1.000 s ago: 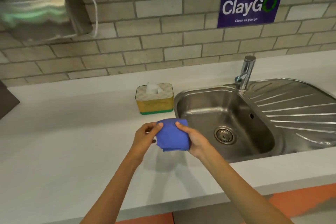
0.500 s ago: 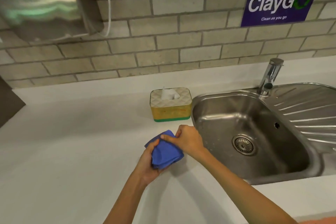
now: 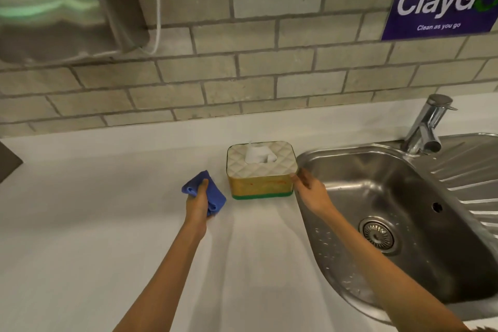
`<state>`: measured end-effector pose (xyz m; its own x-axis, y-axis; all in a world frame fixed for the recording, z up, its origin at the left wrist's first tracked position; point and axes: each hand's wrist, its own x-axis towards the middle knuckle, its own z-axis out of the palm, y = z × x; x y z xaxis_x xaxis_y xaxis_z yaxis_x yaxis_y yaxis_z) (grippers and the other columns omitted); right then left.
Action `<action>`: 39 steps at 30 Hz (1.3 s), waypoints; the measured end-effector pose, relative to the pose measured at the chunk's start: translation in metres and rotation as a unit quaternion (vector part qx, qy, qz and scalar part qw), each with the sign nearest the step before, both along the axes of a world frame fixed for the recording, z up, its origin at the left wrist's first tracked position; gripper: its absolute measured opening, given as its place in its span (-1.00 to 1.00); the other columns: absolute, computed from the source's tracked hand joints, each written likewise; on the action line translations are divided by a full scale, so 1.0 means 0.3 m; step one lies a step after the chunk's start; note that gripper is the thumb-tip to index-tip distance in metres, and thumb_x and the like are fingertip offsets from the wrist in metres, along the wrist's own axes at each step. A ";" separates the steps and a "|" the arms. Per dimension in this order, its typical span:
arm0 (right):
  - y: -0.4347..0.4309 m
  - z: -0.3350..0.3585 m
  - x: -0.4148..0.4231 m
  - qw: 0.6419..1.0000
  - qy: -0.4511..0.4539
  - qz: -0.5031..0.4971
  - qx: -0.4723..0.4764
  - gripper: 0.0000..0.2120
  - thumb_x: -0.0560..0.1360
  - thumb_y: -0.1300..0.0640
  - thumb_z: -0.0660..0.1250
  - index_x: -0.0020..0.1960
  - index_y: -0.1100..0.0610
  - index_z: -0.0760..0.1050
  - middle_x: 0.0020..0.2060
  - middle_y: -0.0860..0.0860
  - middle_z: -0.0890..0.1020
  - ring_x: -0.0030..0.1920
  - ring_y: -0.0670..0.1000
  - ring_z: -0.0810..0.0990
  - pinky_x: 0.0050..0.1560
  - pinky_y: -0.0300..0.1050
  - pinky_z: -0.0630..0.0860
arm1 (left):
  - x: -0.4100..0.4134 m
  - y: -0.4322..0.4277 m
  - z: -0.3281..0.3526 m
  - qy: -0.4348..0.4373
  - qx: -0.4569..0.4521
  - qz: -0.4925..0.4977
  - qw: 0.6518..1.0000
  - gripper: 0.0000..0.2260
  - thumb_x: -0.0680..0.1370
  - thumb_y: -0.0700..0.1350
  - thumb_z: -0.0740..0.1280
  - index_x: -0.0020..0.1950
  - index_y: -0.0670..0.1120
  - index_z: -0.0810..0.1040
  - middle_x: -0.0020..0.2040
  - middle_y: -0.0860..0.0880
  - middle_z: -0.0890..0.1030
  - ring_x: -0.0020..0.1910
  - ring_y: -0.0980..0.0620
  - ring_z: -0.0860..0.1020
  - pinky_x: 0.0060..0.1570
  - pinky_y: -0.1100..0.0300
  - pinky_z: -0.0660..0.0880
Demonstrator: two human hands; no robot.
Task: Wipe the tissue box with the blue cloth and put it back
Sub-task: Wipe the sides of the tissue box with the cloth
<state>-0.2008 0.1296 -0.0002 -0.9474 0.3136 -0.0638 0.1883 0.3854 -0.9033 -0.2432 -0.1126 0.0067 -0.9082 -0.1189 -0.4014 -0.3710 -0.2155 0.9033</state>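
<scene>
A pale table (image 3: 107, 224) runs along a brick wall, with a steel sink (image 3: 398, 302) let into it on the right and a tap (image 3: 427, 127) behind the basin. Near the back of the table, just beside the sink's left rim, stands the tissue box (image 3: 260, 170), upright, with a quilted pale lid, yellow sides, a green base band and a tissue poking from the slot. It is probably light and fairly rigid, so it should lift easily with one hand, though its smooth sides could slip and the sink edge is close; a hold across the short ends or under the base seems safest, keeping off the loose tissue. The right hand (image 3: 310, 193) reaches in at the box's right end, its fingers (image 3: 299, 178) touching the near right corner but not yet closed around it, so the box is not gripped. The left hand (image 3: 198, 203) hovers to the left of the box, clear of it, fingers clenched around the blue cloth (image 3: 213, 191), a soft folded wad that will mould to the lid's quilting and the corners. Wiping has not begun.
</scene>
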 end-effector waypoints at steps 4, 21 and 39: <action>-0.002 -0.027 -0.031 0.999 0.018 0.023 -0.015 -0.59 0.56 -0.07 0.15 0.31 0.12 0.42 0.07 0.07 0.62 0.15 0.09 0.58 -0.14 -0.46 0.44 | -0.086 0.076 -0.002 0.004 -0.076 -0.015 0.997 -0.79 0.59 0.02 0.20 0.05 -0.11 0.40 -0.27 -0.04 0.52 -0.33 0.01 0.49 -0.40 0.17 0.40; -0.028 0.013 0.145 0.997 0.050 -0.050 -0.008 -0.57 0.40 -0.15 0.37 -0.01 0.21 0.56 -0.16 0.18 0.69 -0.12 0.15 0.66 -0.10 0.01 0.59 | 0.105 0.070 0.010 0.106 -0.287 -0.026 0.952 -0.71 0.57 0.10 0.19 0.14 -0.07 0.48 -0.12 -0.03 0.53 -0.10 -0.02 0.48 -0.08 0.16 0.37; -0.038 0.124 0.335 0.998 -0.064 -0.003 0.016 -0.32 0.32 -0.42 0.22 0.28 -0.02 0.38 0.14 0.10 0.60 0.13 0.12 0.59 0.16 0.03 0.52 | 0.286 0.039 0.142 0.057 -0.481 -0.077 0.871 -0.65 0.56 0.23 0.07 -0.07 -0.03 0.42 -0.16 -0.06 0.50 -0.15 -0.05 0.45 -0.10 0.12 0.35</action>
